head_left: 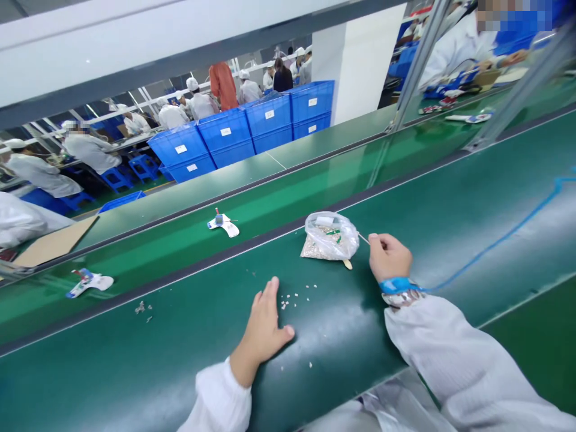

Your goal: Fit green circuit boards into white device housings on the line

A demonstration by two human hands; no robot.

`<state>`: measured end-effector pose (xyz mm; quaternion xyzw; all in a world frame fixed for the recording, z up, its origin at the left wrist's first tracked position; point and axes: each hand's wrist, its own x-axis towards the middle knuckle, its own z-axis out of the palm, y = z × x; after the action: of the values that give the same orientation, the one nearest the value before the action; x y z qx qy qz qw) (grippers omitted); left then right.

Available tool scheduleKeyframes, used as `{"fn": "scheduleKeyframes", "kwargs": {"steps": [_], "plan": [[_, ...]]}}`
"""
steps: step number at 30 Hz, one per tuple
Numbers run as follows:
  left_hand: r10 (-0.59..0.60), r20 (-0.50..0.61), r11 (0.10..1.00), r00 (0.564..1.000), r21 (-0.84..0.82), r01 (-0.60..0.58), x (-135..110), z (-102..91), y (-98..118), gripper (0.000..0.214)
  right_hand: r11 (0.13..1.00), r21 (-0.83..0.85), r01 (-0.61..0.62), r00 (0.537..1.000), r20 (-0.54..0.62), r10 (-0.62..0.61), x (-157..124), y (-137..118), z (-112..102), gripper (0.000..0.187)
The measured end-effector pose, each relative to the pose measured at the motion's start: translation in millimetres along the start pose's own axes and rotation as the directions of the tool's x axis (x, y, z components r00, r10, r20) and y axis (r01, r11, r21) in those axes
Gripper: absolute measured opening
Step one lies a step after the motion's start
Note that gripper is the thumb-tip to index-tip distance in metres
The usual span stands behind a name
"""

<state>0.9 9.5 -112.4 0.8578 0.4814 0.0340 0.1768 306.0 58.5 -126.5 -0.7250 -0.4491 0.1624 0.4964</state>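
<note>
Resting flat and open on the green tabletop (pixel 189 354), left hand (pixel 265 327) lies just beside scattered small white bits (pixel 297 297). Right hand (pixel 387 257), fingers closed, pinches a thin stick (pixel 363 239) whose tip touches the clear plastic bag (pixel 330 236) of small parts, which sits on the tabletop just left of it.

**No legible writing**

Small white labels sit on the fronts of the blue crates (pixel 252 129), but they are too small to read. The clear plastic bag (pixel 330 236), nearer than the crates, shows no readable print either.
</note>
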Motion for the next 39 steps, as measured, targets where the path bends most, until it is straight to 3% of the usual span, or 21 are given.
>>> {"fn": "scheduleKeyframes", "kwargs": {"steps": [2,4,6,8,9,14,16,18,21,27,30,34,39], "plan": [[-0.106,-0.013,0.994,0.994,0.019,0.106,-27.7,1.8,0.9,0.101,0.991,-0.015,0.135,0.988,0.074,-0.133,-31.2,-10.8,-9.7,0.043],[-0.191,0.02,0.981,0.981,0.049,0.19,-55.2,7.7,3.4,0.103,0.961,0.019,0.275,0.926,0.266,-0.27,-64.0,-19.8,-10.7,0.049],[-0.315,0.145,0.946,0.938,0.129,0.298,-76.0,15.8,9.1,0.098,0.924,0.047,0.381,0.799,0.487,-0.354,-87.0,-26.2,-1.2,0.075],[-0.375,0.163,0.92,0.913,0.182,0.346,-86.5,23.1,18.3,0.09,0.898,0.04,0.437,0.663,0.66,-0.352,-95.8,-31.2,15.8,0.087],[-0.388,0.141,0.913,0.911,0.194,0.359,-88.1,25.7,23.8,0.087,0.893,0.036,0.448,0.618,0.709,-0.339,-96.2,-34.1,25.9,0.086],[-0.423,-0.031,0.889,0.906,0.182,0.421,-79.4,31.0,48.5,0.086,0.893,0.131,0.43,0.511,0.781,-0.36,-101.6,-61.5,74.2,0.077],[-0.426,-0.108,0.88,0.898,0.182,0.439,-74.6,33.4,53.0,0.085,0.889,0.212,0.406,0.459,0.794,-0.399,-111.9,-75.5,86.2,0.071],[-0.411,-0.187,0.882,0.892,0.168,0.441,-68.8,36.9,54.8,0.083,0.888,0.29,0.357,0.438,0.788,-0.433,-119.2,-86.3,90.3,0.064],[-0.333,-0.276,0.915,0.902,0.135,0.379,-54.6,42.8,58.0,0.08,0.896,0.363,0.254,0.505,0.74,-0.443,-113.1,-90.5,79.7,0.063],[-0.272,-0.319,0.932,0.908,0.148,0.331,-7.4,47.0,79.7,0.083,0.923,0.379,0.072,0.775,0.561,-0.291,-72.9,-60.4,34.1,0.072],[-0.299,-0.354,0.916,0.886,0.154,0.371,14.0,42.0,82.9,0.077,0.938,0.347,0.011,0.865,0.467,-0.183,-64.1,-42.7,18.9,0.069],[-0.39,-0.416,0.857,0.821,0.162,0.489,30.8,29.5,66.4,0.071,0.956,0.29,-0.041,0.934,0.35,-0.066,-55.8,-28.9,6.3,0.055],[-0.482,-0.457,0.779,0.747,0.166,0.605,24.3,8.2,40.0,0.07,0.972,0.23,-0.054,0.966,0.26,-0.008,-46.2,-31.2,-5.0,0.039]]}}
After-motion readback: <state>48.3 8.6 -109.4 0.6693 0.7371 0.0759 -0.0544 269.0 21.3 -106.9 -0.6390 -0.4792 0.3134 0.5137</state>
